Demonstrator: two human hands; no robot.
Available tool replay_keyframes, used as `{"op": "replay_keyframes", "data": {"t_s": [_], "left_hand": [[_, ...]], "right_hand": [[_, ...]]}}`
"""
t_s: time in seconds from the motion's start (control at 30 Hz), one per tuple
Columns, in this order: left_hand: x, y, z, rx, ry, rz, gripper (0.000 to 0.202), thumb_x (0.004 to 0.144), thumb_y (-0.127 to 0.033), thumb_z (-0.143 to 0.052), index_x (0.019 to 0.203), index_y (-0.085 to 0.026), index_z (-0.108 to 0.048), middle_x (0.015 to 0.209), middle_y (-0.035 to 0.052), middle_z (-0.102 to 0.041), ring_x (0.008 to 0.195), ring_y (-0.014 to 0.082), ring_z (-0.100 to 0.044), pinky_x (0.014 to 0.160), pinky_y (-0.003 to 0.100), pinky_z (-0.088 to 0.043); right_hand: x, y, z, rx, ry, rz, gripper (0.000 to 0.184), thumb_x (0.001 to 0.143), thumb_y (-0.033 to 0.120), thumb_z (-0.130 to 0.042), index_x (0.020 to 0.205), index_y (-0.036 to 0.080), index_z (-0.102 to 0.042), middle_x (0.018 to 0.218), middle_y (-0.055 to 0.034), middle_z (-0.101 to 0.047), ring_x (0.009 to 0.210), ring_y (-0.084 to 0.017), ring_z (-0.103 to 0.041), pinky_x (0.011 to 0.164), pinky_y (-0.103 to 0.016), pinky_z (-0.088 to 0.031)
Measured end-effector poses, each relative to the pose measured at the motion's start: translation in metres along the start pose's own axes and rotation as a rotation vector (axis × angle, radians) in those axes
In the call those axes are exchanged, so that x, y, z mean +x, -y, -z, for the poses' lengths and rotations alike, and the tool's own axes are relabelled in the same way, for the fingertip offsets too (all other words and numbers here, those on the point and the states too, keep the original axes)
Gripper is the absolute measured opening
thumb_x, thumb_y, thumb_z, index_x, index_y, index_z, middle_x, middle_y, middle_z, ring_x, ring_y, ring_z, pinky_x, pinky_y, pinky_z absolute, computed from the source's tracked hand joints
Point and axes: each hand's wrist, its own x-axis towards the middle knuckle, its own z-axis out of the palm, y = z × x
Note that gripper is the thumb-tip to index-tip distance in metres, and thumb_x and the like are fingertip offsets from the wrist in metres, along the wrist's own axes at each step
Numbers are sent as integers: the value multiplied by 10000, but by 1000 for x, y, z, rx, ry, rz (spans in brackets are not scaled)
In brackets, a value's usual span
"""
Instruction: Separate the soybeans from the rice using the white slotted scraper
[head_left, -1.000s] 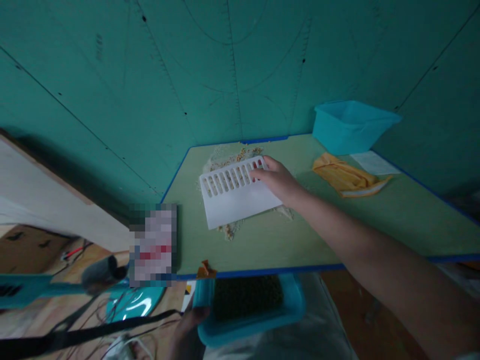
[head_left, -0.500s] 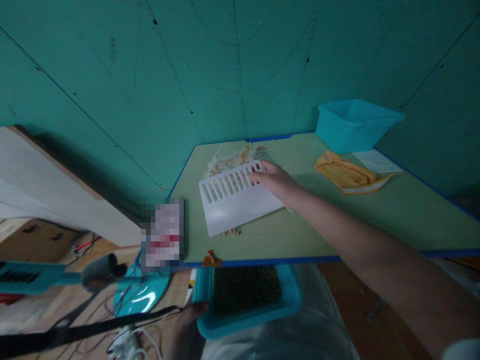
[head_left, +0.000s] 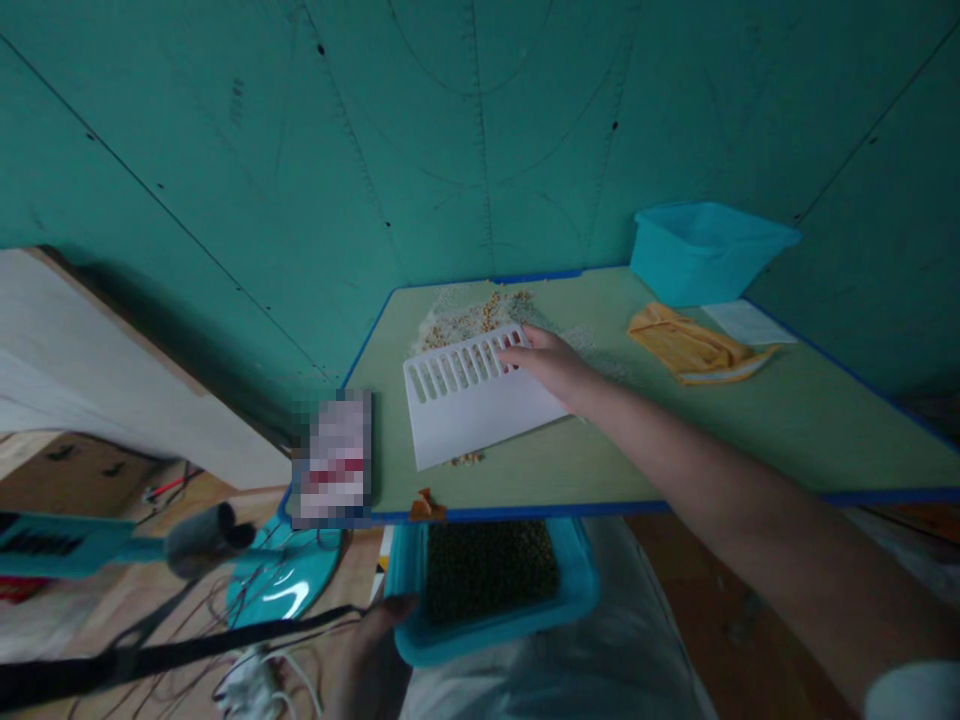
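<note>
My right hand (head_left: pixel 551 365) grips the right end of a white slotted plastic scraper board (head_left: pixel 476 393), which lies tilted on the green table (head_left: pixel 675 440). A few grains (head_left: pixel 466 459) peek out under its near edge. More scattered grains and white powder (head_left: pixel 472 315) lie behind it near the wall. My left hand (head_left: pixel 375 640) holds the left rim of a teal tray (head_left: pixel 491 585) filled with dark green beans, just below the table's front edge.
A teal tub (head_left: pixel 705 250) stands at the back right, with a yellow cloth (head_left: pixel 694 347) and a white sheet (head_left: pixel 742 322) beside it. A small orange scrap (head_left: pixel 425 506) sits on the front edge. A blurred box (head_left: pixel 334 460) stands at the left corner. Cables and a fan base (head_left: pixel 281 585) lie on the floor.
The scraper has been drawn slightly toward the near edge, and fewer grains show beneath its near edge. The view has shifted a little; the left hand keeps its hold on the tray.
</note>
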Motion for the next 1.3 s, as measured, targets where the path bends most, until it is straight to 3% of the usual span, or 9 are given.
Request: {"op": "replay_keyframes", "data": {"t_s": [0.33,0.57,0.77,0.97,1.1,1.3], "left_hand": [[1,-2,3,51,-4,7,402,603,-164,-681,999,-211,-725,847,49,-785,990,349,-642,854,438,-506],[1,0,2,-3,9,-4,214,571,-163,-709,765,-229,-768,854,34,-785,1042,355,-615,893,444,-485],[2,1,4,-12,44,14,355,621,-153,-672,955,-252,-742,944,33,-774,1110,337,-574,913,425,-470],[-5,0,-2,30,2,19,392,632,-174,-655,1011,-253,-720,899,42,-781,1031,349,-624,867,449,-501],[-3,2,-3,14,40,-3,418,649,-160,-631,1048,-263,-703,913,40,-779,1038,343,-621,870,443,-495],[-1,7,-1,9,83,92,516,659,-172,-625,1170,-245,-631,930,66,-774,936,355,-666,837,472,-500]], "right_hand": [[-2,3,2,30,-32,2,116,643,295,-580,698,215,-516,654,26,-550,618,-149,-509,597,-291,-391],[0,4,5,47,-52,-20,98,630,268,-569,690,213,-513,623,29,-544,601,-146,-508,584,-287,-401],[1,-2,2,49,-27,-25,117,643,275,-580,736,215,-542,694,12,-596,659,-163,-553,599,-291,-422],[1,-7,0,30,-6,-26,125,651,292,-585,744,216,-547,694,11,-602,678,-169,-559,630,-302,-424],[1,-7,-1,9,-12,-24,115,645,293,-596,680,213,-520,647,21,-562,640,-157,-523,629,-300,-401],[-4,-2,-1,14,-2,-39,114,646,293,-585,675,213,-509,638,26,-539,612,-149,-499,606,-293,-381]]}}
